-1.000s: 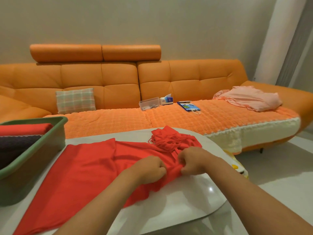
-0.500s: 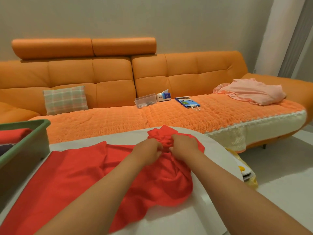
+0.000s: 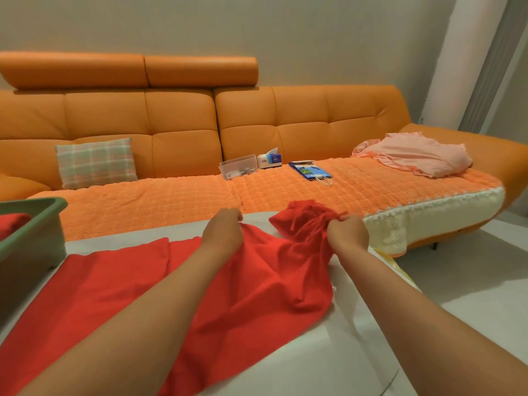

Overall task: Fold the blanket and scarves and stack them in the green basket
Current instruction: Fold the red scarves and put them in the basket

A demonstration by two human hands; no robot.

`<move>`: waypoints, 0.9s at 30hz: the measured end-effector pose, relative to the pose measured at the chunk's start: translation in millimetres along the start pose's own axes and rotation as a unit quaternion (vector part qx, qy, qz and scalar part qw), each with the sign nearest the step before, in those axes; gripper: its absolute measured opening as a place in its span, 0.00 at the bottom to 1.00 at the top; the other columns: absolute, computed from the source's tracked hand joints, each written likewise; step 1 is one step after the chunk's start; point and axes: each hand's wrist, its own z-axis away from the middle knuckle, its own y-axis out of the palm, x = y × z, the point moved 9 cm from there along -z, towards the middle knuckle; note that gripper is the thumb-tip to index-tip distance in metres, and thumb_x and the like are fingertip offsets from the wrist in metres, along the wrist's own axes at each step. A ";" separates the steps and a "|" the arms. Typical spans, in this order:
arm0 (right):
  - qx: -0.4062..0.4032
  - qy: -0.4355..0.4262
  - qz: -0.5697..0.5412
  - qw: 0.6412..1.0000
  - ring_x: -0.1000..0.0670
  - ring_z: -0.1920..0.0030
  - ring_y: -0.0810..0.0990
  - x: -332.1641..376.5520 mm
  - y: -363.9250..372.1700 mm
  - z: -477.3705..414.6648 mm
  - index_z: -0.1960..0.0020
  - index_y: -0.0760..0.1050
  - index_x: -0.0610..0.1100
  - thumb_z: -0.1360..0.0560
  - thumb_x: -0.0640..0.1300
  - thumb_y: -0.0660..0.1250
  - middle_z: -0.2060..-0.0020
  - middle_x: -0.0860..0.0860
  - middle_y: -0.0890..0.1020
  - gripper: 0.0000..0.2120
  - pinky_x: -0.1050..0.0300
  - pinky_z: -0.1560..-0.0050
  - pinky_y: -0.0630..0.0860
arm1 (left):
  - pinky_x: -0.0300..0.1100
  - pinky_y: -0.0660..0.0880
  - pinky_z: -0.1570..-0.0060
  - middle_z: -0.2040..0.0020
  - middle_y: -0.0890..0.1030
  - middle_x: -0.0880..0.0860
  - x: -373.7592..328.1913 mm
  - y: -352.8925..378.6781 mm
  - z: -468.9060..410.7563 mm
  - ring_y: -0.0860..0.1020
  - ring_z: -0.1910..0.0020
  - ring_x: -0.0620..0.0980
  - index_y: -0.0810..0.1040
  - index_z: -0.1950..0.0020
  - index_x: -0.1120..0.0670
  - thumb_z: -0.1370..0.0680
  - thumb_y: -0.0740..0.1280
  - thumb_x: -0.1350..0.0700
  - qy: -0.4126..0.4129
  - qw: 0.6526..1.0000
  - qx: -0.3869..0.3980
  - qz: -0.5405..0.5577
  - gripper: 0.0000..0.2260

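A red scarf (image 3: 120,284) lies spread across the white table (image 3: 328,358), its fringed end bunched at the far right. My left hand (image 3: 223,232) pinches the scarf's far edge near the middle. My right hand (image 3: 347,232) grips the bunched fringed end at the table's far right. The green basket (image 3: 37,221) stands at the left edge, with a folded red cloth (image 3: 13,224) showing inside it.
An orange sofa (image 3: 177,121) runs behind the table. On it are a plaid cushion (image 3: 95,162), a clear plastic box (image 3: 237,167), a tissue box (image 3: 270,160), a blue paper bag (image 3: 310,171) and a pink blanket (image 3: 414,154). White floor lies to the right.
My hands were close together on the bunched end; they have moved apart, the left one leftward along the far edge, spreading the cloth. The view has turned right, so less of the basket shows.
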 end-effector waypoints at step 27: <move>0.179 -0.455 0.421 0.764 0.42 0.29 0.65 55.6 122.0 108.5 0.27 0.68 0.47 0.20 0.55 0.56 0.28 0.43 0.68 0.24 0.47 0.30 0.63 | 0.57 0.51 0.24 0.20 0.55 0.52 48.4 33.8 61.9 0.53 0.21 0.53 0.57 0.21 0.46 0.18 0.53 0.41 0.037 0.975 0.165 -0.145 0.26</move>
